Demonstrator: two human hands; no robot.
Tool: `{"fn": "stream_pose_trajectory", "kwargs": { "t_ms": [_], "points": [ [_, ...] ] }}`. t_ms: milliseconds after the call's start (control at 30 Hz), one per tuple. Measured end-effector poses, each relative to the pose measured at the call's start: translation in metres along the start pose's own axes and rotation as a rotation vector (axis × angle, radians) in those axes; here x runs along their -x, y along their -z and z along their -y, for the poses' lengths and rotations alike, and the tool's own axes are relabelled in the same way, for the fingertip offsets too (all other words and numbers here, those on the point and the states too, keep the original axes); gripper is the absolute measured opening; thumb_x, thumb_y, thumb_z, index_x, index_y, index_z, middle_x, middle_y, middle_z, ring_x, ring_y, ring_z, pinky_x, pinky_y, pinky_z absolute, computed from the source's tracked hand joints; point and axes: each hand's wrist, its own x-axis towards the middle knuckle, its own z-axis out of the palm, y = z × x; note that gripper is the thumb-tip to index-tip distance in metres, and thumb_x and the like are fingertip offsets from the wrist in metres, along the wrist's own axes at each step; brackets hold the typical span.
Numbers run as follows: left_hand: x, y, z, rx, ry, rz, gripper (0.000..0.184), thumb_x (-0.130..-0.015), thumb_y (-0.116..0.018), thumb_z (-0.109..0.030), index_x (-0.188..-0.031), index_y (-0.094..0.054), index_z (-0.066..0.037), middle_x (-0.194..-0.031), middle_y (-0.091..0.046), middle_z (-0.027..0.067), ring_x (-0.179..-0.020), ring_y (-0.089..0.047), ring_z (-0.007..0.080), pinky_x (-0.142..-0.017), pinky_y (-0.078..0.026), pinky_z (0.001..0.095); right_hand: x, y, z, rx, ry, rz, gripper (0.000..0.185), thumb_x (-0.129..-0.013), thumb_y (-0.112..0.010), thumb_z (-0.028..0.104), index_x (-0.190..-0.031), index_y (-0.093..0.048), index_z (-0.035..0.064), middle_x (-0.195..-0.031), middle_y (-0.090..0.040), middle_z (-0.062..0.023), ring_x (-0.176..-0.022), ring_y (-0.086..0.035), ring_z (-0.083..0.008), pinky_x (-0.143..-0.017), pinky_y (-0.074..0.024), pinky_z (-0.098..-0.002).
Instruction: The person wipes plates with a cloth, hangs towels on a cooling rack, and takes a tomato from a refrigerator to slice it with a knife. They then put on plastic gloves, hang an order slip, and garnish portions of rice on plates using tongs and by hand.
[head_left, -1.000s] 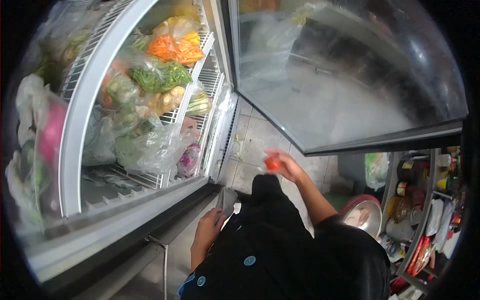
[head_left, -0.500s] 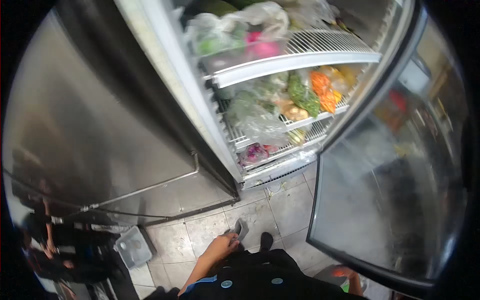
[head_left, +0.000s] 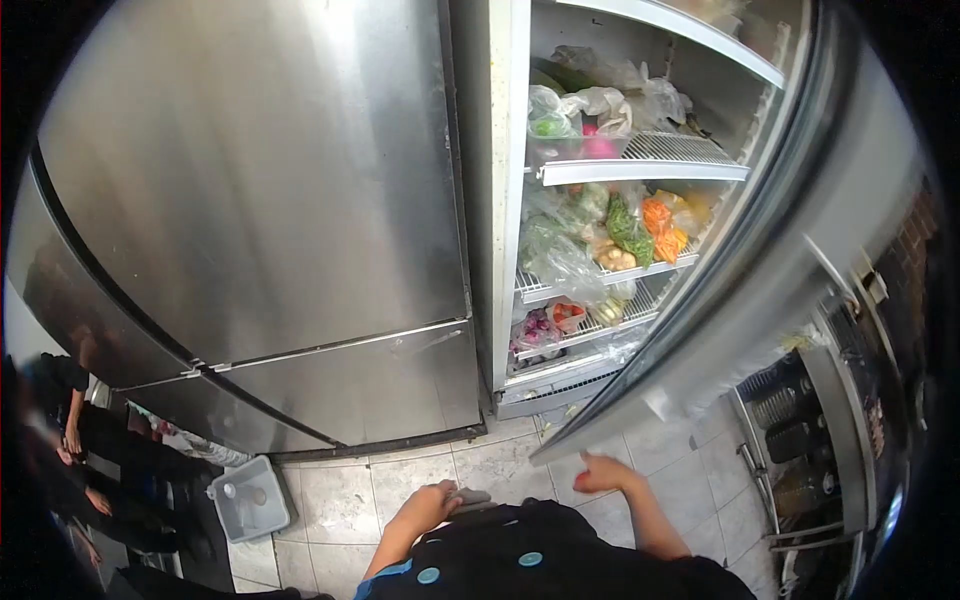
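Note:
My left hand (head_left: 425,508) is closed in front of my dark apron, around a flat grey object (head_left: 470,497) whose kind I cannot make out. To the right, my right hand (head_left: 612,474) is curled round a small red thing (head_left: 582,482), mostly hidden by the fingers. One finger points up by the lower corner of the fridge door (head_left: 700,360), which stands partly open; whether it touches is unclear. Inside the fridge, bagged orange vegetables (head_left: 662,228) and a bag of green ones (head_left: 628,235) lie on the middle shelf. A red-filled tub (head_left: 568,316) sits below.
A large steel cabinet (head_left: 280,200) stands left of the fridge. On the tiled floor (head_left: 400,475) lies a grey bin (head_left: 250,505). Another person's dark-clothed legs and hand (head_left: 72,440) are at far left. A rack with black containers (head_left: 790,440) stands right.
The fridge door has swung inward, narrowing the opening. My right hand has come up from the lower right to the door's corner. The view has turned, and my left hand appears slightly lower and further left.

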Motion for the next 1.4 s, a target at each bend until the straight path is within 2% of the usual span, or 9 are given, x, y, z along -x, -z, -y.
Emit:
{"fn": "stream_pose_trajectory", "kwargs": {
  "t_ms": [133,333,500,867,967,1100,1133,1267,1400],
  "points": [
    [0.031,0.001,0.016,0.016,0.147,0.0,0.03,-0.085,-0.06,-0.028,-0.103,-0.059,-0.003,-0.087,-0.064,0.0233,-0.084,-0.062,0.0396,-0.074,-0.05,0.0431,0.002,0.09,0.096,0.003,0.152,-0.132,0.1,-0.066,-0.064,0.034,-0.14,-0.011,-0.0077,-0.088,-0.063,-0.0266,-0.084,-0.062,-0.0381,-0.073,-0.0489,-0.0406],
    [0.051,-0.01,0.005,0.067,0.258,-0.218,0.031,-0.083,-0.063,-0.026,-0.104,-0.059,-0.003,-0.084,-0.065,0.0212,-0.083,-0.063,0.0385,-0.075,-0.05,0.0419,-0.082,0.124,0.141,0.026,0.14,-0.338,0.115,-0.069,-0.066,0.031,-0.141,0.022,0.0104,-0.09,-0.065,-0.0193,-0.086,-0.062,-0.0379,-0.082,-0.0472,-0.0435],
    [0.049,-0.029,-0.013,0.132,0.328,-0.37,0.024,-0.082,-0.063,-0.018,-0.1,-0.059,-0.002,-0.078,-0.066,0.0191,-0.077,-0.065,0.0348,-0.069,-0.051,0.0391,-0.125,0.129,0.139,0.07,0.178,-0.367,0.118,-0.067,-0.067,0.029,-0.14,0.023,0.0072,-0.093,-0.066,-0.0193,-0.084,-0.063,-0.0366,-0.083,-0.0474,-0.0438],
    [0.039,-0.085,-0.034,0.158,0.451,-0.4,0.029,-0.082,-0.064,-0.023,-0.102,-0.059,-0.002,-0.08,-0.063,0.0248,-0.08,-0.062,0.0408,-0.069,-0.05,0.043,0.001,0.276,0.151,0.069,0.284,-0.636,0.117,-0.064,-0.067,0.027,-0.14,0.021,0.0077,-0.079,-0.064,-0.0214,-0.071,-0.062,-0.0396,-0.07,-0.0507,-0.0435],
    [0.045,-0.077,-0.061,0.268,0.536,-0.428,0.031,-0.084,-0.063,-0.022,-0.107,-0.057,-0.002,-0.076,-0.063,0.025,-0.076,-0.063,0.0393,-0.067,-0.049,0.0412,-0.022,0.242,0.126,0.071,0.373,-0.602,0.111,-0.066,-0.062,0.022,-0.141,0.019,0.0081,-0.065,-0.063,-0.016,-0.058,-0.06,-0.035,-0.065,-0.0492,-0.0401],
    [0.066,-0.089,-0.058,0.264,0.614,-0.447,0.031,-0.084,-0.062,-0.023,-0.107,-0.058,-0.003,-0.08,-0.064,0.0243,-0.082,-0.063,0.0378,-0.071,-0.049,0.0414,-0.051,0.181,0.095,-0.106,0.23,-0.144,0.112,-0.066,-0.062,0.013,-0.14,0.021,0.004,-0.055,-0.057,-0.0086,-0.046,-0.053,-0.0192,-0.05,-0.0455,-0.0325],
    [0.075,-0.092,-0.052,0.306,0.636,-0.434,0.032,-0.084,-0.062,-0.024,-0.107,-0.059,-0.002,-0.083,-0.064,0.0237,-0.084,-0.062,0.0381,-0.073,-0.049,0.0414,-0.066,0.161,0.084,-0.05,0.252,-0.165,0.114,-0.066,-0.066,0.014,-0.139,0.021,0.0014,-0.066,-0.063,-0.0117,-0.052,-0.058,-0.0216,-0.054,-0.048,-0.0323],
    [0.123,-0.104,-0.023,0.324,0.78,-0.495,0.037,-0.083,-0.06,-0.031,-0.1,-0.063,0.002,-0.096,-0.062,0.0262,-0.093,-0.06,0.0391,-0.08,-0.048,0.0444,-0.13,0.088,0.07,-0.123,0.153,0.114,0.116,-0.07,-0.062,0.004,-0.133,0.035,0.0117,-0.056,-0.058,-0.0088,-0.042,-0.053,-0.0175,-0.039,-0.044,-0.0286],
    [0.181,-0.093,-0.006,0.332,1.073,-0.321,0.036,-0.081,-0.061,-0.033,-0.091,-0.066,0.002,-0.096,-0.064,0.0238,-0.093,-0.062,0.0354,-0.078,-0.05,0.043,-0.16,0.028,0.155,0.023,0.174,0.321,0.113,-0.071,-0.061,0.004,-0.135,0.032,0.0112,-0.06,-0.059,-0.0126,-0.043,-0.055,-0.0196,-0.039,-0.0464,-0.0326]
  ]
}}
